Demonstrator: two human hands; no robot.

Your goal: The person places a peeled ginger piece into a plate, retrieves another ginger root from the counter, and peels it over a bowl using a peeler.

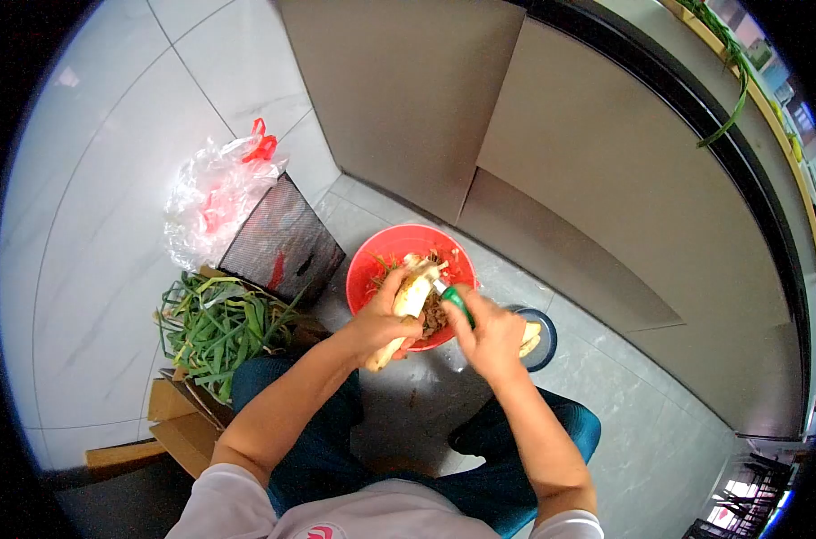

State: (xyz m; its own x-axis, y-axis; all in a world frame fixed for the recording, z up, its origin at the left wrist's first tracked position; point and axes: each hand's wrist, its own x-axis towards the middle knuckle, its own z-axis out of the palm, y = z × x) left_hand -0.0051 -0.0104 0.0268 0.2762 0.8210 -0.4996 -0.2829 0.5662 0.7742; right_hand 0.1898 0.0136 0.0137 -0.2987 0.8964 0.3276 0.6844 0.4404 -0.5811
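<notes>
Pale root vegetable (412, 301) is hanging tilted over the red basin (361, 269) in the head view. I am finding the left hand (385, 322) gripping it around the middle. I am noting the right hand (493, 334) clasping a green-handled tool (456, 305), whose tip is sitting beside the vegetable; whether they are touching, I cannot tell. Brown scraps (435, 319) are lying in the basin. To the right, a dark-rimmed dish (552, 343) is holding pale pieces (530, 337). On the left, green leaves (228, 337) are lying heaped at a cardboard box (181, 420), near a mesh bin (287, 238)
</notes>
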